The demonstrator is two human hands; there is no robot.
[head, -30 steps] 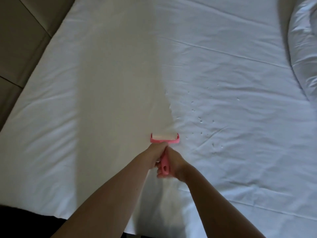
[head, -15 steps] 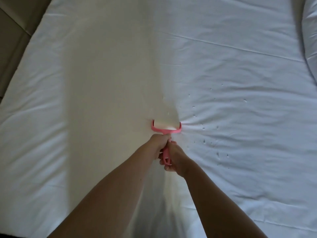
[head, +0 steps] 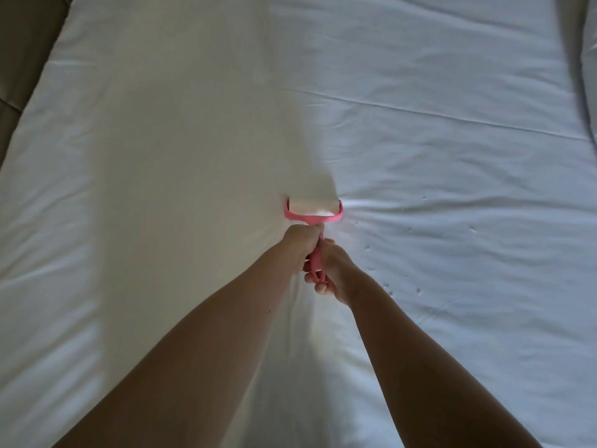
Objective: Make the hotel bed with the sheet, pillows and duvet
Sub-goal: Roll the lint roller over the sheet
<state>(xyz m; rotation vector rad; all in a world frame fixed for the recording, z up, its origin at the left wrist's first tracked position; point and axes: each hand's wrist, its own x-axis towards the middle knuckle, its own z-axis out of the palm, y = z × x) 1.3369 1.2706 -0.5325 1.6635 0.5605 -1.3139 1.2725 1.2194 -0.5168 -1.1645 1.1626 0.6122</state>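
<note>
At frame centre the left hand (head: 298,242) and right hand (head: 336,270) both grip the pink handle of a roller (head: 313,211), the left nearer its head. The head rests on the sheet (head: 452,150), which fills the frame beneath them. Specks (head: 367,248) dot it right of the hands.

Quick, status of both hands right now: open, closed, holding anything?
Left hand: closed, gripping the pink lint roller by the upper handle.
Right hand: closed, gripping the same handle lower down.

One sheet (head: 452,150), one lint roller (head: 312,212), two hands (head: 300,244) (head: 337,273)
</note>
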